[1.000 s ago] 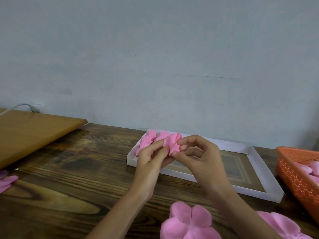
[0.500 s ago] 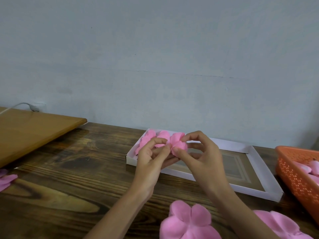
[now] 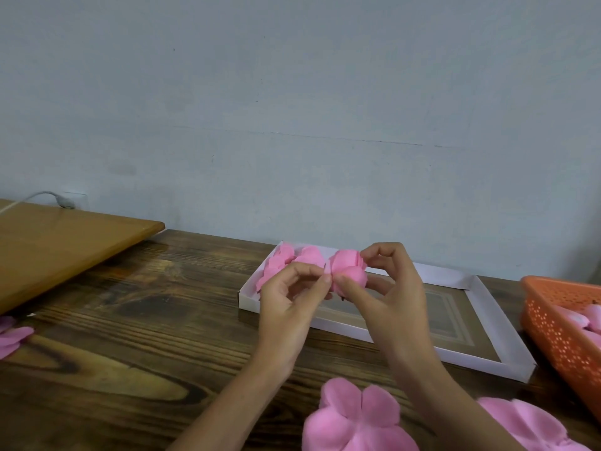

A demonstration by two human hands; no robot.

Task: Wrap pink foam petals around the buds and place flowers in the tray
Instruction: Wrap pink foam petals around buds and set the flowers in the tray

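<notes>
Pink foam flower [image 3: 347,270]: matte, soft-edged, rounded petals overlapping in tight cup, two plump lobes facing this way. Held in air over left end of white tray [image 3: 471,361], just beside finished pink flowers [image 3: 283,262] lying in tray's far-left corner. Right hand [image 3: 393,304] curled round flower, thumb under, forefinger on top. Left hand [image 3: 289,301] pinching flower's left edge between thumb and forefinger tips, other fingers bent. Flat petal cut-outs [image 3: 354,418] on dark wood table [image 3: 130,336], near edge. Orange basket [image 3: 559,323] at right.
</notes>
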